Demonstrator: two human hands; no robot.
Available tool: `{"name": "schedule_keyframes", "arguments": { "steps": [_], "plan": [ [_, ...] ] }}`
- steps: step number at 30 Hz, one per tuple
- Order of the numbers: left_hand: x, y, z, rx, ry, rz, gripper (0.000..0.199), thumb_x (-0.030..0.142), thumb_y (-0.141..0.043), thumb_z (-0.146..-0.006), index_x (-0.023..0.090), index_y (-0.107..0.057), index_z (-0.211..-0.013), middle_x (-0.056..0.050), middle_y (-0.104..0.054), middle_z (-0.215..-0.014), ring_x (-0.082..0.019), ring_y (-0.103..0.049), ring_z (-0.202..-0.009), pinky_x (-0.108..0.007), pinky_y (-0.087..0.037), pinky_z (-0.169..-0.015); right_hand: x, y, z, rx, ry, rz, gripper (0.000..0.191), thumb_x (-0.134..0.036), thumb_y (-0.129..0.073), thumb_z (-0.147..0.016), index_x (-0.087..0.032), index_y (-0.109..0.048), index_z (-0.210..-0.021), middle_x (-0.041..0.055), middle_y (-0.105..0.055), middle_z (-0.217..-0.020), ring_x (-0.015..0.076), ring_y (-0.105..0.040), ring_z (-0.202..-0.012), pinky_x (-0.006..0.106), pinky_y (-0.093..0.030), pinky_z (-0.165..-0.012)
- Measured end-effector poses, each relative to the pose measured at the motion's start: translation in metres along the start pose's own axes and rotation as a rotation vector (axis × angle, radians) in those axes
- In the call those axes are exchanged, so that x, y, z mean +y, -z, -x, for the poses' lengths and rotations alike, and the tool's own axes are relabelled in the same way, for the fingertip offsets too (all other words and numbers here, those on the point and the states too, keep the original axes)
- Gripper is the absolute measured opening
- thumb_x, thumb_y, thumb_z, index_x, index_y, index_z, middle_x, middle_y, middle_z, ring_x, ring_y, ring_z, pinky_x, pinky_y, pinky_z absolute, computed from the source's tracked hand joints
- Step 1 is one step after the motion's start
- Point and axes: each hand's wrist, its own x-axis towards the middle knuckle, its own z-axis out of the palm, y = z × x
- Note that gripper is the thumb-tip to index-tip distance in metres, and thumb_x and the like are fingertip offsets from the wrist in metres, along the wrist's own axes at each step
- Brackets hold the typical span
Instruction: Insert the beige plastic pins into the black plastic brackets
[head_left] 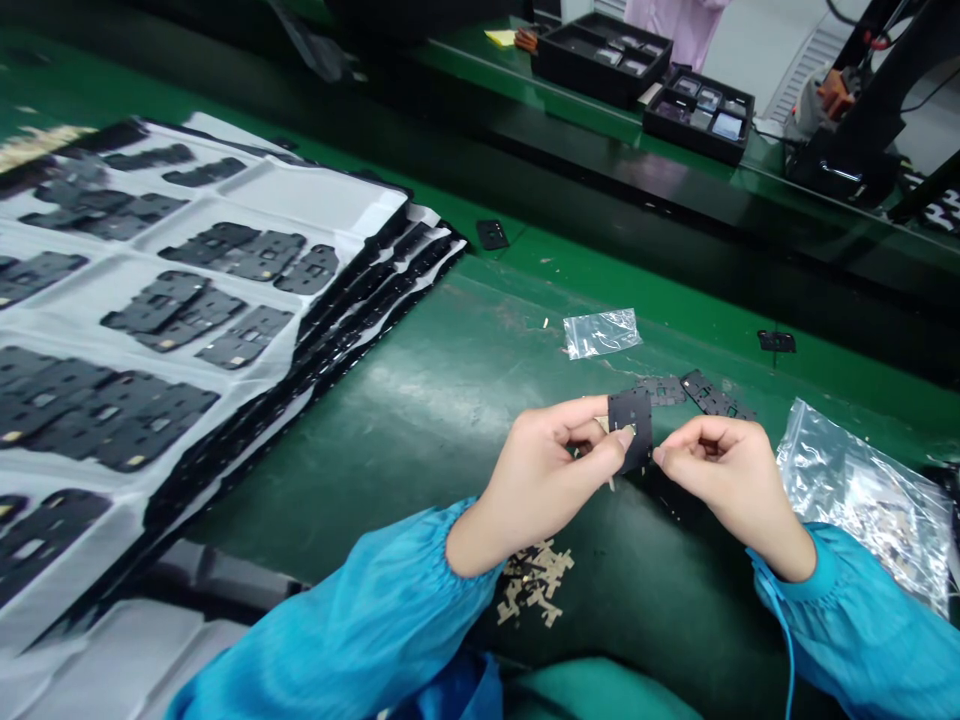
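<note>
My left hand (559,455) pinches a flat black plate with small cut-outs (637,410) between thumb and fingers, holding it up over the green mat. Close to the plate's right edge, my right hand (716,465) has thumb and forefinger pressed together; whatever may be between them is too small to make out. Behind the held plate, more black plates (716,396) lie on the mat. Below my left wrist is a loose pile of small tan and black pieces (538,582).
Stacked white trays (315,195) with black plates fill the left side. A small clear bag (601,333) lies ahead, and a larger clear bag of small parts (870,500) lies at right. Black compartment boxes (701,112) stand on the far shelf, with a person in pink (679,25) behind.
</note>
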Motion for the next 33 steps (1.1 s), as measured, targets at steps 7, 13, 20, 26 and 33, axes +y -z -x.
{"name": "schedule_keyframes", "arguments": {
  "steps": [7,13,20,26,33],
  "plan": [
    [-0.0002,-0.0003,0.0005,-0.009,0.001,-0.001,0.021,0.024,-0.064,-0.086,0.013,-0.08,-0.096,0.003,-0.06,-0.05,-0.011,-0.053,-0.046,-0.022,-0.04,-0.047,-0.001,-0.0012,-0.0003,-0.01,-0.034,-0.007,0.011,-0.027,-0.077,-0.063,-0.016,-0.075,-0.063,-0.0004,-0.063,-0.052,0.009,-0.046,-0.047,0.021,-0.035,-0.043],
    [0.0004,-0.0004,0.0002,-0.022,0.011,0.007,0.021,0.024,-0.064,-0.086,0.012,-0.08,-0.094,0.003,-0.059,-0.049,-0.011,-0.054,-0.045,-0.021,-0.041,-0.047,-0.0004,-0.0009,0.0002,-0.02,-0.052,0.009,0.014,-0.03,-0.077,-0.064,-0.016,-0.074,-0.063,-0.0007,-0.063,-0.052,0.0091,-0.046,-0.047,0.021,-0.034,-0.044],
    [0.0018,0.0007,-0.0007,-0.044,0.059,0.112,0.027,0.022,-0.065,-0.084,0.012,-0.08,-0.103,0.004,-0.059,-0.05,-0.01,-0.054,-0.045,-0.02,-0.046,-0.049,0.0004,-0.0004,0.0002,-0.022,-0.052,0.01,0.014,-0.03,-0.077,-0.064,-0.016,-0.074,-0.062,-0.0002,-0.063,-0.052,0.0091,-0.046,-0.048,0.021,-0.035,-0.045],
    [0.0007,-0.0003,-0.002,-0.079,0.103,0.179,0.023,0.021,-0.067,-0.083,0.013,-0.08,-0.1,0.005,-0.058,-0.049,-0.009,-0.054,-0.043,-0.018,-0.048,-0.048,-0.0025,0.0002,-0.0012,-0.064,-0.095,-0.039,0.012,-0.028,-0.076,-0.061,-0.016,-0.073,-0.059,0.0013,-0.066,-0.054,0.0096,-0.049,-0.048,0.021,-0.037,-0.045],
    [0.0011,0.0007,-0.0033,-0.099,0.137,0.223,0.017,0.022,-0.067,-0.083,0.014,-0.078,-0.093,0.005,-0.06,-0.049,-0.009,-0.055,-0.042,-0.017,-0.049,-0.047,-0.0019,0.0001,-0.0016,-0.065,-0.103,-0.053,0.013,-0.029,-0.077,-0.061,-0.017,-0.071,-0.058,0.0003,-0.065,-0.052,0.0089,-0.048,-0.046,0.022,-0.036,-0.044]
  ]
}}
